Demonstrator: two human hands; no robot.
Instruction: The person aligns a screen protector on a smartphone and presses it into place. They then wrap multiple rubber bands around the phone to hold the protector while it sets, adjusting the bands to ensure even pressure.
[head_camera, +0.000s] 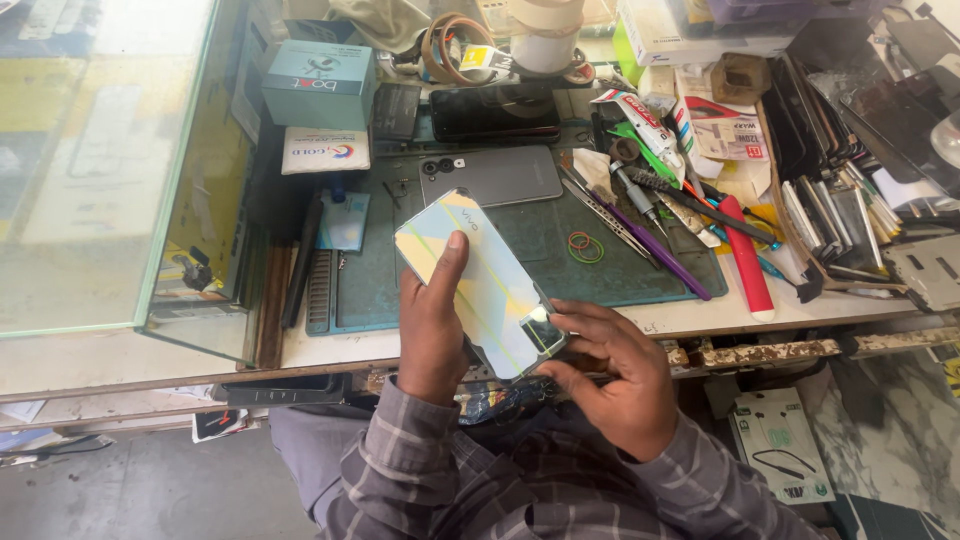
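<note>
Phone back cover (480, 280), iridescent with pale yellow, green and blue streaks, sits in my two hands above the front edge of the workbench (700, 318), and I see one of it. Its long axis runs diagonally, from the upper left corner near the green cutting mat (540, 245) down to the lower right corner by my right palm; the shiny printed face is turned up toward the camera. My left hand (432, 330) is clamped on it from below, fingers wrapped behind and the thumb pressed flat along the upper face, pointing up the panel. My right hand (615, 375) is closed on the lower right corner, thumb and fingertips pinching the edge where a bright glare spot sits. On the mat behind, I count two more phones lying flat: one grey phone (497, 176) face down with its camera cluster to the left, and one black phone (495, 110) beyond it, both with long axes running left to right. Coloured rubber bands (585, 247) lie in a small cluster on the mat to the right of the cover; I cannot tell exactly how many. One purple-handled tool (665, 255) lies diagonally beside a pair of tweezers (610, 220). One teal box (320, 84) stands at the back left, next to the glass case (110, 160).
</note>
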